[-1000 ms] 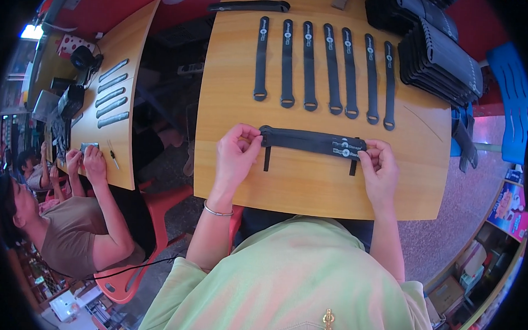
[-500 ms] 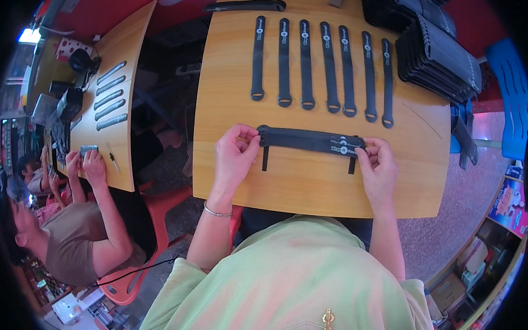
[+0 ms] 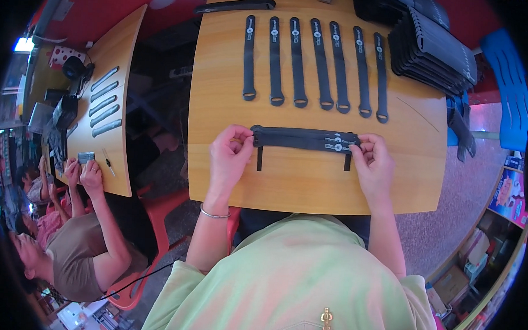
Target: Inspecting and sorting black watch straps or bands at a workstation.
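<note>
Nearest, we see the person's light green shirt (image 3: 295, 282) and both forearms coming up from the lower edge, a thin bangle (image 3: 214, 213) on the left wrist. Left hand (image 3: 230, 159): grip pinched together on the left end of a bundle of black straps (image 3: 302, 139), thumb and fingertips clamped at the looped end. Right hand (image 3: 373, 164): grip likewise closed on the right end of the same bundle, near small round light marks on the straps. The bundle lies flat and crosswise on the wooden surface (image 3: 310, 187), between the two hands, with two short black bands hanging down from it toward the near edge.

Farther on, we count seven single black straps (image 3: 316, 65) laid side by side in a row, lengthwise, each with a ring end toward the person, well apart from the bundle. One more black strap (image 3: 234, 6) lies crosswise at the far left corner. At the far right, a stack of black straps (image 3: 434, 49) sits on the surface.

Room: a second wooden surface (image 3: 118, 102) to the left carries grey strips in a row and dark items. Another person (image 3: 69, 257) in a brown shirt sits there, hands near a small object. A red chair (image 3: 151, 242) stands between. Blue items (image 3: 511, 86) at right, pinkish floor (image 3: 472, 195).
</note>
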